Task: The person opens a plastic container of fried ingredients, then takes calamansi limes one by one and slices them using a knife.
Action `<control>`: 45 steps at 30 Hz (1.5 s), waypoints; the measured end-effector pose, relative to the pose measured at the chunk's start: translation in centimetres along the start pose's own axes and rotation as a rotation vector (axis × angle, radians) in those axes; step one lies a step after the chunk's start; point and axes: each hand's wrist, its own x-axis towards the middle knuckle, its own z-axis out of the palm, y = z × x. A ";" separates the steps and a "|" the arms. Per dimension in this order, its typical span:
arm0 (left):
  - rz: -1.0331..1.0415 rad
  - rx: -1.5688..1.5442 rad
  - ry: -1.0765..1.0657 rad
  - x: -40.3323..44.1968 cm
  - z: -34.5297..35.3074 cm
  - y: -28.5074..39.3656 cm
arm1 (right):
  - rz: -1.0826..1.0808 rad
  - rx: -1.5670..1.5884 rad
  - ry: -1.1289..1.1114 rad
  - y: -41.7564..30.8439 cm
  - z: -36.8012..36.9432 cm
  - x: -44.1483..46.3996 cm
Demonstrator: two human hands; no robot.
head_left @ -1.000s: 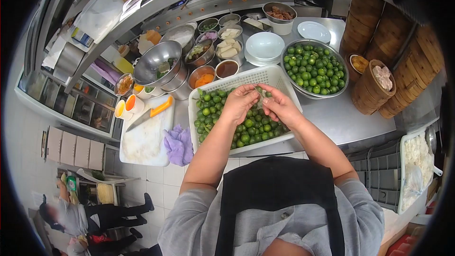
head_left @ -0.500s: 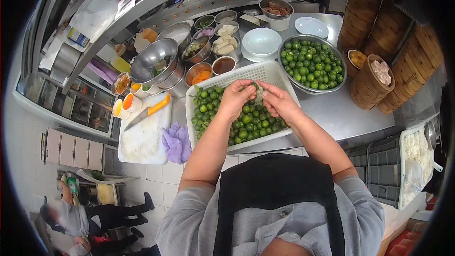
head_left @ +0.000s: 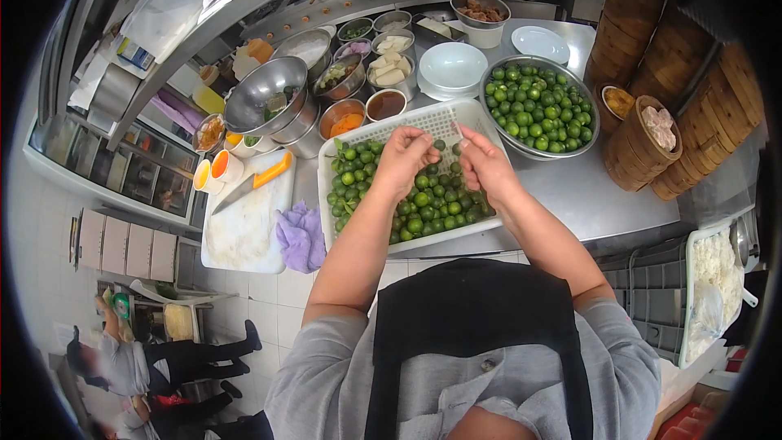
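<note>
Slightly apart over limes: left hand, right hand.

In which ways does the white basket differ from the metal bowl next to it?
The white basket is roughly rectangular, while the metal bowl is round. The white basket is pierced with small holes; no holes show in the metal bowl. The white basket has a bare part at its far side, whereas fruit nearly fills the metal bowl's opening. Both contain small green fruits.

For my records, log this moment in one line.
left hand: over tray; right hand: over tray; green fruits: in tray, bowl; grips: unclear
</note>
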 end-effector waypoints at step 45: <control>-0.204 -0.385 0.009 0.7 -0.5 -2.4 | -0.033 -0.336 -0.074 0.8 2.1 -0.2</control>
